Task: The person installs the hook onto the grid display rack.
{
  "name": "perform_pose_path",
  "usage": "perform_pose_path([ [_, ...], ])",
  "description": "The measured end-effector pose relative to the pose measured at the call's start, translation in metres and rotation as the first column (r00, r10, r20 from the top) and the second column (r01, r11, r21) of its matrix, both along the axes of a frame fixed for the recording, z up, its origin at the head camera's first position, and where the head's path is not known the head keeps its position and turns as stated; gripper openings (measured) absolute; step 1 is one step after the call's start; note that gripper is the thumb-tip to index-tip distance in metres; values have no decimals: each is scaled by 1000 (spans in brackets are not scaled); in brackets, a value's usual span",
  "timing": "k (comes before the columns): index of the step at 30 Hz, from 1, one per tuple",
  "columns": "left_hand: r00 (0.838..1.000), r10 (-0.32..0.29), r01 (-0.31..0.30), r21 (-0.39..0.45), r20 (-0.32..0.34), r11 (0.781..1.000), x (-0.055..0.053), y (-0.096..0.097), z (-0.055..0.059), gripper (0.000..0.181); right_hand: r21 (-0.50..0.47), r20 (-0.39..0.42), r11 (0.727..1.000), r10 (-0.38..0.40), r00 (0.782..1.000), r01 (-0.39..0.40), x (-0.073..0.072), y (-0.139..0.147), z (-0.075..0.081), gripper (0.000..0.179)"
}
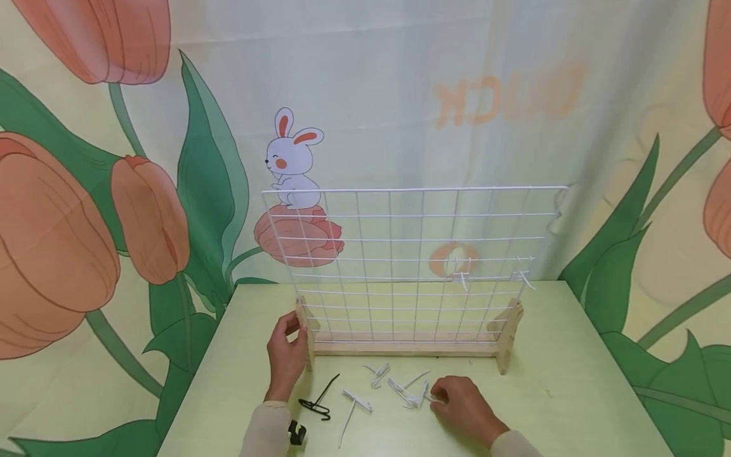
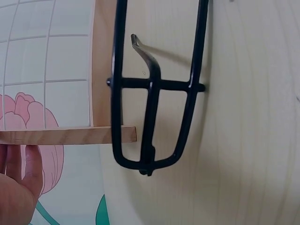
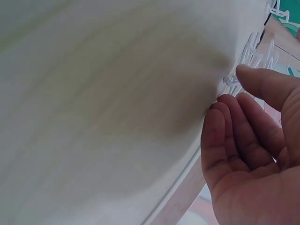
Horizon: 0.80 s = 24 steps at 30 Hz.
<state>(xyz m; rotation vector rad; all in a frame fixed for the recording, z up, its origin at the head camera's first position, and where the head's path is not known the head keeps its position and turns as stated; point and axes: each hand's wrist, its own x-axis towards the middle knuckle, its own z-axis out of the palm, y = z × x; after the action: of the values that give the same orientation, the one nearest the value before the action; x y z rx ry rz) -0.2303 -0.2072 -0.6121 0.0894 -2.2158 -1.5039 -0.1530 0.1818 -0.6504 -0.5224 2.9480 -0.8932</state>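
Observation:
A white wire grid panel (image 1: 390, 240) stands upright in a wooden stand (image 1: 405, 349). My left hand (image 1: 287, 355) grips the stand's left upright, its fingers (image 2: 33, 164) against the wood in the left wrist view. Beside that wrist, a black wire hook (image 1: 315, 406) lies on the table; it looms large in the left wrist view. My right hand (image 1: 465, 406) is low over the table, thumb and curled fingers pinching the prong of a white hook (image 1: 422, 395). In the right wrist view the prong's rounded tip (image 3: 228, 81) shows at the thumb.
Several more white hooks, one of them a loose hook (image 1: 356, 402), lie on the pale table (image 1: 582, 381) before the stand. Two white hooks hang on the panel's right half, one a middle-right hook (image 1: 462, 278). A tulip-printed curtain (image 1: 377, 95) hangs behind the table.

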Motion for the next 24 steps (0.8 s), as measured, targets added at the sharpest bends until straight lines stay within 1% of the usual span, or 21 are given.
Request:
perform_pose_path([
  [6, 1000, -4, 4, -2, -2, 1000, 0, 0, 0, 34, 3, -23, 1000, -2, 1000, 2, -2, -4, -3, 14],
  [11, 1000, 3, -3, -2, 9, 1000, 1, 0, 1, 34, 11, -9, 1000, -5, 1000, 5, -4, -6, -3, 13],
  [15, 1000, 3, -3, -2, 5, 1000, 0, 0, 2, 34, 27, -2, 1000, -9, 1000, 9, -6, -7, -3, 11],
  [18, 1000, -1, 1, 3, 1, 1000, -1, 1, 2, 34, 17, 2, 1000, -12, 1000, 11, -6, -7, -2, 9],
  [24, 1000, 4, -4, 6, 1, 1000, 0, 1, 2, 34, -17, 40, 1000, -3, 999, 3, -4, -9, -3, 7],
])
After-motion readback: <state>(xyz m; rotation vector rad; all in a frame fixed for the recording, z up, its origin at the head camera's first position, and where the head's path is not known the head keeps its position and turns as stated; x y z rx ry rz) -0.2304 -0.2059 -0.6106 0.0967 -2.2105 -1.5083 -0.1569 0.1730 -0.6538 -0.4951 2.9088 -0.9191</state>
